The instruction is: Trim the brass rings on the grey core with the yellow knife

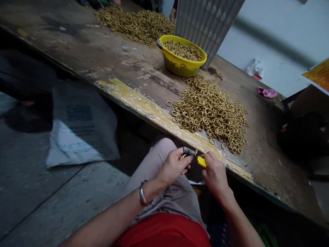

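Above my lap, close to the table's front edge, my left hand (pixel 176 163) is closed on gold-coloured rings (pixel 183 156). A dark grey wrapping (pixel 189 151) shows at its index finger. My right hand (pixel 214 171) grips a yellow-handled tool (pixel 202 162), whose dark tip meets the ring area by the left fingertips. The exact shape of that tip is too small to make out. Just beyond both hands, a heap of loose gold rings (pixel 210 106) lies on the table.
Behind the heap stands a yellow basin (pixel 180 65) filled with rings, beside a tall grey ribbed panel (pixel 205 24). Another ring pile (pixel 136 25) is farther back. Yellow tape (pixel 144 104) lines the wooden table edge. A white sack (pixel 82 127) sits on the floor; another person's hand (pixel 173 15) shows behind.
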### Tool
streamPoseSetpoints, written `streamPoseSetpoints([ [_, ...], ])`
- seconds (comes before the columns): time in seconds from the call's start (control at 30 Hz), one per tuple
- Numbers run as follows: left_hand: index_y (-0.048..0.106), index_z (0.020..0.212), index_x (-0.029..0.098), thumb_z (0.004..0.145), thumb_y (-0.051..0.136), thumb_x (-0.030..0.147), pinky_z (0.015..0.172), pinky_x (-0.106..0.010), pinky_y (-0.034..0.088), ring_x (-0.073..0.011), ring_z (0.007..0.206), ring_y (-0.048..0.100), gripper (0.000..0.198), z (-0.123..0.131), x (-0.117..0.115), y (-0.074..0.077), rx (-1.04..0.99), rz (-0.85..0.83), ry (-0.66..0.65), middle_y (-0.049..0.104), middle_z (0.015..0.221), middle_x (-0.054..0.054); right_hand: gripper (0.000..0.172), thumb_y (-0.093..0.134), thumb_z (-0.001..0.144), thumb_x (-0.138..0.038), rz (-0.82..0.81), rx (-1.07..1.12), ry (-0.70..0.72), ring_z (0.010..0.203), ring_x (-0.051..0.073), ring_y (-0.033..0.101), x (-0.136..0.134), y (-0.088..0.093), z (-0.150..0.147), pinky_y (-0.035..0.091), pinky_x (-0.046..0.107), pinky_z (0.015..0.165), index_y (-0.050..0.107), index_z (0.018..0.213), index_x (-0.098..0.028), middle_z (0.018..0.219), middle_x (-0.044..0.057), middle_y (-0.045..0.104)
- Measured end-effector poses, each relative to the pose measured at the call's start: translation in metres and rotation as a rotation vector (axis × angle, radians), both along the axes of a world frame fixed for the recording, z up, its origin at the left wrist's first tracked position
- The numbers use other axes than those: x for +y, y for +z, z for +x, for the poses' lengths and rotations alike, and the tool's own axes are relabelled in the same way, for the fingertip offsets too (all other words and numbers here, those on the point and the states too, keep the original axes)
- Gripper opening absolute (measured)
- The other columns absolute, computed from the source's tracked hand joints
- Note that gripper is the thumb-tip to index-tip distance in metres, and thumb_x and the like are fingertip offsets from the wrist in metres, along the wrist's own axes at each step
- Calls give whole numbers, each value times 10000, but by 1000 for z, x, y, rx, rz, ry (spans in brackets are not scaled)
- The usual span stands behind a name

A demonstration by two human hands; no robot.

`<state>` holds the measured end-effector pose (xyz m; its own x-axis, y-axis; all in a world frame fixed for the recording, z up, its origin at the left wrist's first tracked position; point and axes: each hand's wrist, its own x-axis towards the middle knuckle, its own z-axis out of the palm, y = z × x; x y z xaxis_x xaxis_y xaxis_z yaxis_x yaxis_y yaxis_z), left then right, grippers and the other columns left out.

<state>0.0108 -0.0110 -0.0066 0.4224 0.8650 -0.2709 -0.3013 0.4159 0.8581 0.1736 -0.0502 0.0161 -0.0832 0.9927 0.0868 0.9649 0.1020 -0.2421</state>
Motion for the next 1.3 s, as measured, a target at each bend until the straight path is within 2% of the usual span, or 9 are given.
streamPoseSetpoints([
  [0.33, 499, 761, 172, 842, 585, 402, 428, -185, 315, -64, 455, 390, 259, -6, 11, -5, 189, 197, -80, 460, 545, 61, 143, 514, 871, -107, -55, -290, -69, 638, 145, 551, 20, 1, -3, 281, 278, 569, 639, 868, -176, 854, 48, 630],
  [0.43, 518, 737, 162, 842, 607, 372, 440, -185, 285, -59, 481, 361, 252, -11, 13, 2, 217, 264, -87, 441, 550, 61, 168, 504, 853, -78, -95, -384, -194, 640, 154, 550, 34, 2, 10, 260, 289, 560, 639, 908, -161, 883, 66, 639],
  [0.5, 542, 746, 152, 840, 629, 373, 441, -183, 271, -55, 492, 343, 256, -14, 11, 7, 159, 247, -143, 429, 563, 61, 164, 500, 841, -67, -95, -429, -325, 634, 156, 540, 44, 2, 25, 250, 293, 560, 632, 898, -147, 879, 76, 640],
  [0.6, 557, 815, 151, 797, 691, 448, 420, -177, 266, -51, 483, 334, 327, -15, 9, 7, -31, 55, -225, 448, 584, 61, 107, 516, 885, -157, -5, -378, -349, 689, 166, 547, 57, -1, 43, 275, 287, 592, 623, 883, -157, 896, 74, 639],
  [0.7, 557, 822, 145, 715, 769, 485, 388, -163, 241, -47, 483, 356, 415, -11, 12, 3, -165, -151, -203, 504, 621, 36, 178, 532, 916, -307, 23, -261, -320, 693, 170, 539, 67, -7, 53, 292, 288, 603, 626, 855, -168, 882, 72, 639],
  [0.8, 580, 843, 137, 680, 818, 383, 392, -144, 255, -47, 526, 440, 379, -9, 17, -4, -270, -255, -170, 588, 748, -12, 197, 554, 874, -315, -2, -90, -333, 644, 161, 511, 72, -9, 57, 301, 282, 597, 610, 740, -181, 751, 47, 614],
  [1.0, 644, 902, 124, 774, 718, 430, 395, -177, 362, -132, 624, 614, 340, -6, 22, -16, -389, -350, -168, 683, 927, -115, 263, 605, 825, -416, -135, 747, -247, 509, 106, 408, 53, 6, 39, 328, 240, 507, 582, 693, -189, 561, -41, 476],
  [1.17, 673, 922, 126, 733, 796, 326, 378, -143, 317, -93, 571, 596, 301, -4, 19, -8, -414, -367, -205, 681, 802, -62, 275, 648, 849, -461, -295, 1254, -188, 449, 85, 373, 30, -2, 13, 295, 219, 446, 598, 841, -190, 528, -69, 446],
  [1.3, 687, 900, 113, 696, 825, 312, 377, -147, 321, -86, 559, 591, 318, -6, 14, 1, -474, -366, -286, 675, 793, -59, 266, 623, 880, -456, -270, 1306, -159, 468, 86, 395, 23, -9, 4, 311, 216, 466, 598, 888, -192, 555, -60, 481],
])
